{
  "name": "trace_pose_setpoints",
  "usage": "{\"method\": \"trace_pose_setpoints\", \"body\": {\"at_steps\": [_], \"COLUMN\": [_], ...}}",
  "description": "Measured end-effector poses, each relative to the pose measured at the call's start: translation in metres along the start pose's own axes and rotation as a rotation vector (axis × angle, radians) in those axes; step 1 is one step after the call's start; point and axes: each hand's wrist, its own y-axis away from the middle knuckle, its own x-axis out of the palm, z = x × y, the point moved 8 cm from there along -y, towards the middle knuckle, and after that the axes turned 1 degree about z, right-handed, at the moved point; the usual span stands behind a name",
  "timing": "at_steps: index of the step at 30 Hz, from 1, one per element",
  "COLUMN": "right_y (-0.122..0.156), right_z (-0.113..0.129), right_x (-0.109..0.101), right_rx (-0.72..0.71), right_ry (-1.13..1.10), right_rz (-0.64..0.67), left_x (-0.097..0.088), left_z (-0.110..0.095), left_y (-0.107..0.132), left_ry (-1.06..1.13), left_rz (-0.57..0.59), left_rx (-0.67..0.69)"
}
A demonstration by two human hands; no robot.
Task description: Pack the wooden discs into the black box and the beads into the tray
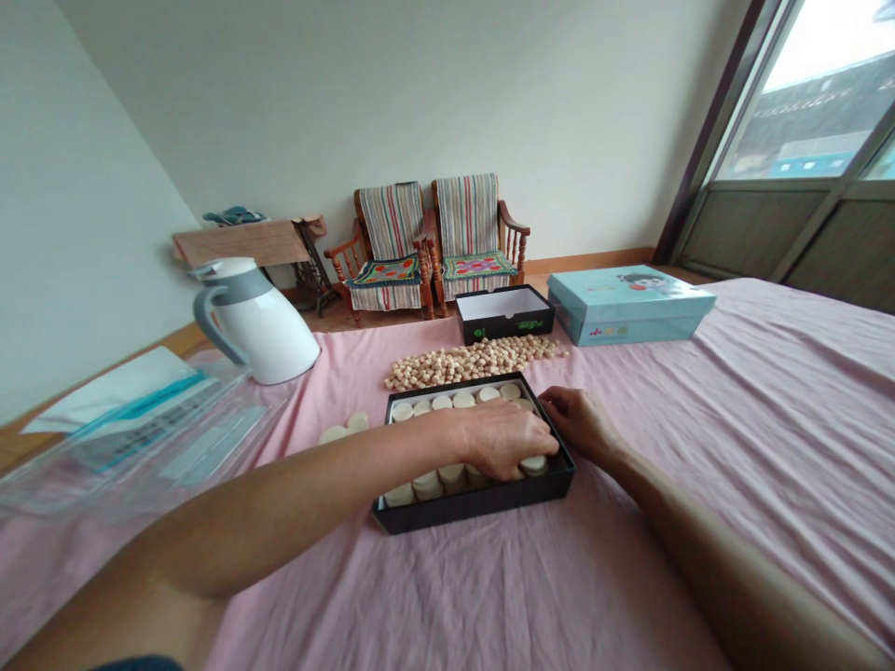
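In the head view, a black box (482, 511) lies on the pink cloth (433, 601), holding rows of pale discs (463, 400), some stacked. The left hand (507, 436) reaches across it, fingers curled down near the right end; whether they pinch a disc cannot be told. The right hand (579, 419) is bent inward at the box's right edge; its grip is hidden. Loose discs (336, 434) lie left of the box, a heap of tan pieces (475, 362) behind it. The step looks like arranging discs in rows; the next move probably calls for straightening stacks without toppling neighbours.
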Motion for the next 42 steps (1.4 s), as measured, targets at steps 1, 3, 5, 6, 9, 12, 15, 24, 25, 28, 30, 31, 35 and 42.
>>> {"method": "trace_pose_setpoints", "body": {"at_steps": [1,3,5,6,9,12,15,24,25,28,30,31,35,42], "right_y": [0.000,0.000,0.000,-0.001,-0.001,-0.001,0.000,0.001,0.001,0.001,0.000,0.000,-0.001,0.006], "right_z": [0.000,-0.001,-0.002,-0.002,-0.002,0.000,0.004,0.011,0.010,0.008,0.006,0.005,0.001,0.019], "right_x": [0.000,0.001,0.001,0.001,0.000,-0.001,-0.003,-0.006,-0.006,-0.006,-0.005,-0.004,-0.002,-0.010], "right_rx": [0.001,0.001,0.001,0.001,0.003,-0.003,-0.004,0.008,0.007,0.005,0.007,0.007,0.014,0.133], "right_ry": [-0.004,-0.008,-0.010,-0.010,0.001,0.009,0.015,0.045,0.043,0.035,0.032,0.028,-0.019,-0.281], "right_rz": [0.000,0.000,-0.005,-0.006,-0.011,-0.007,-0.023,-0.021,-0.024,-0.029,-0.024,-0.020,-0.014,-0.023], "left_x": [0.000,0.000,-0.001,-0.002,-0.009,-0.022,-0.031,-0.008,-0.006,-0.004,-0.003,-0.004,-0.015,-0.023], "left_z": [0.000,0.001,0.002,0.002,0.005,0.010,0.016,0.003,0.002,0.002,0.002,0.002,0.005,0.037], "left_y": [0.000,0.001,0.001,0.002,0.009,0.024,0.041,0.043,0.041,0.037,0.035,0.035,0.052,0.161], "left_ry": [0.001,0.006,0.023,0.041,0.135,0.253,0.312,0.160,0.147,0.129,0.129,0.140,0.245,0.465], "left_rz": [-0.010,-0.031,-0.057,-0.073,-0.136,-0.223,-0.296,-0.243,-0.237,-0.232,-0.232,-0.235,-0.344,-1.008], "left_rx": [0.002,0.005,0.007,0.012,0.041,0.050,0.010,0.019,0.014,0.003,0.005,0.007,-0.014,-0.608]}}
